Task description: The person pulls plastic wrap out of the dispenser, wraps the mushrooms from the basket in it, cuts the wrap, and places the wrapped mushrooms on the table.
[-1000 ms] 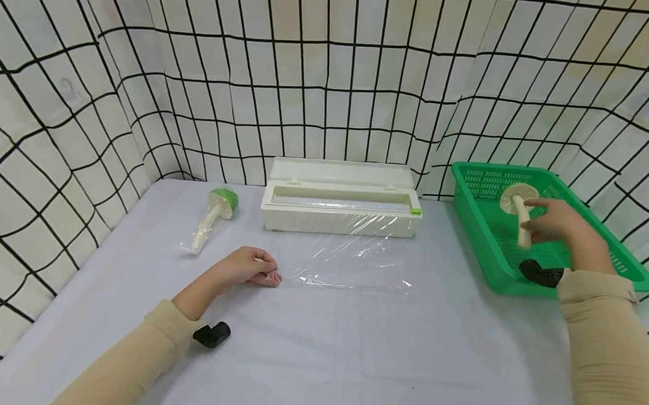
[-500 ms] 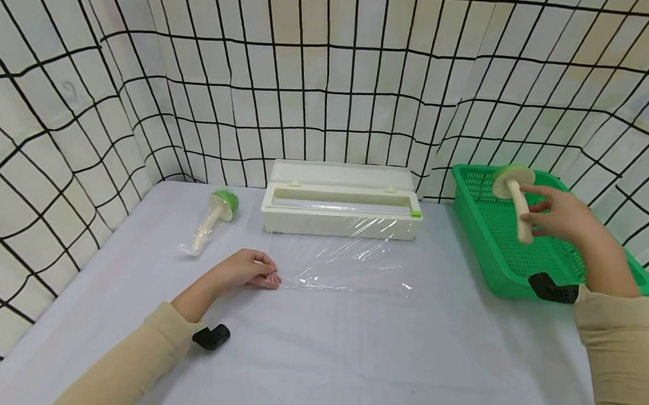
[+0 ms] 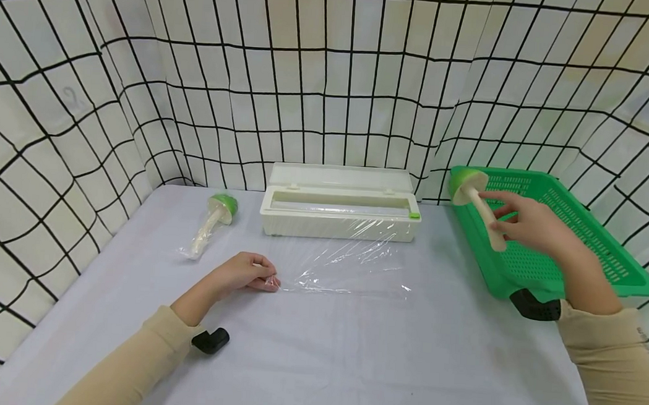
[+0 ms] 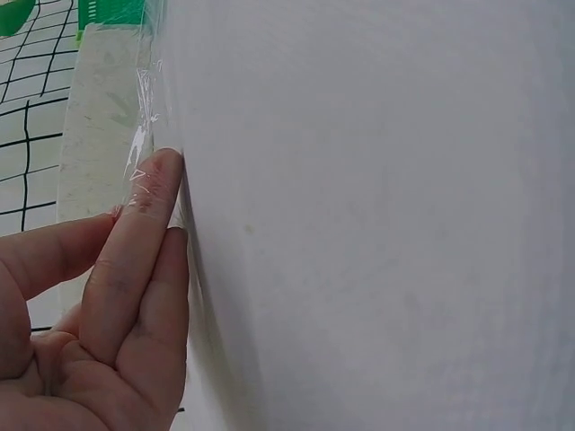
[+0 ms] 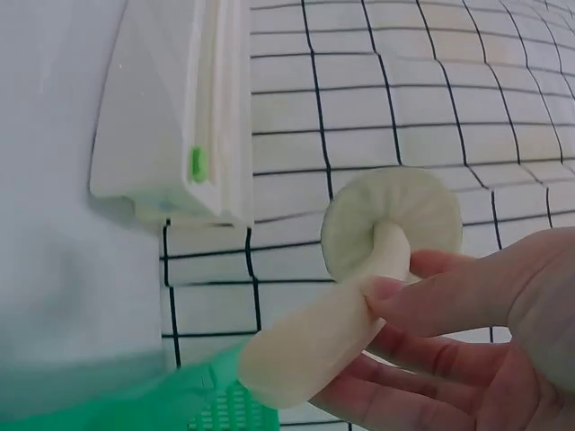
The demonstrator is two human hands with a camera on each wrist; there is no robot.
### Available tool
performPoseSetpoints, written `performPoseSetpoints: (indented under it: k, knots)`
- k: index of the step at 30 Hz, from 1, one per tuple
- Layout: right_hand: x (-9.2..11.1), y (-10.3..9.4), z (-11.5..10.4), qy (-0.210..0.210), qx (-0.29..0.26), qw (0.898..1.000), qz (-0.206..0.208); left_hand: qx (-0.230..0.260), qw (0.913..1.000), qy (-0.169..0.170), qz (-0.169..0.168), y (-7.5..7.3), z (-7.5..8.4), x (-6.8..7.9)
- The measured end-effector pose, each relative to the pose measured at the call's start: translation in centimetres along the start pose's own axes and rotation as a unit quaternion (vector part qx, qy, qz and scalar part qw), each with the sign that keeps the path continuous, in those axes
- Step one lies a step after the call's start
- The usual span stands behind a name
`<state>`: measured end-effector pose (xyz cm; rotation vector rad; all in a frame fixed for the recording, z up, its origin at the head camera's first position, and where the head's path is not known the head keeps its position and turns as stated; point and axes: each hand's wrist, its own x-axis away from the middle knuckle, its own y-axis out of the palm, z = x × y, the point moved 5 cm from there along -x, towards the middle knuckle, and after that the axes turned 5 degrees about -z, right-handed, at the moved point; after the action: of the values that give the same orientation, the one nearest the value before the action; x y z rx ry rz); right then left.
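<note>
My right hand [image 3: 535,224] pinches the pale stem of a green-capped mushroom [image 3: 487,215], held over the left side of the green basket [image 3: 474,252]. In the right wrist view the thumb and fingers close round the mushroom stem [image 5: 314,341], cap pointing away. My left hand [image 3: 244,271] pinches the near left corner of a clear sheet of plastic wrap [image 3: 343,265]. The wrap stretches from a white dispenser box [image 3: 340,225] with its lid raised. In the left wrist view the wrap [image 4: 144,126] bunches at the left hand's fingertips [image 4: 163,166].
A second green-capped mushroom [image 3: 211,223], covered in clear wrap, lies at the left of the white-covered table [image 3: 348,365]. Black-gridded white walls [image 3: 338,73] enclose the back and sides. A green slider [image 3: 414,215] sits at the dispenser's right end.
My right hand has lifted the mushroom up from inside the basket and carried it left towards the basket's left rim, tilting it. My left hand stays on the wrap's corner.
</note>
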<state>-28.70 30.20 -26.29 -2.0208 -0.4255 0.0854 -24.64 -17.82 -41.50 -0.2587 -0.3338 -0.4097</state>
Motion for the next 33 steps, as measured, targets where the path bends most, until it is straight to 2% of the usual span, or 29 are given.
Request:
performPoseSetpoints:
  k: [3, 15, 21, 28, 33]
  knots:
    - [-0.4, 0.9, -1.1, -0.014, 0.007, 1.0, 0.0, 0.0, 1.0, 0.001, 0.0, 0.0, 0.0, 0.0]
    - [-2.4, 5.4, -4.6, -0.123, -0.06, 0.99, -0.017, 0.011, 0.9999, 0.008, 0.002, 0.1, -0.1, 0.1]
    - [-3.5, 8.3, -6.5, -0.181, -0.079, 0.98, -0.011, 0.006, 1.0, 0.001, 0.004, 0.2, -0.2, 0.3]
    - [-5.5, 12.4, -9.2, -0.223, -0.076, 0.971, -0.047, 0.006, 1.0, 0.001, 0.005, 0.3, -0.1, 0.2]
    - [-7.1, 14.8, -11.3, -0.286, -0.05, 0.954, -0.071, 0.015, 0.9999, 0.009, 0.001, 0.3, -0.1, -0.1]
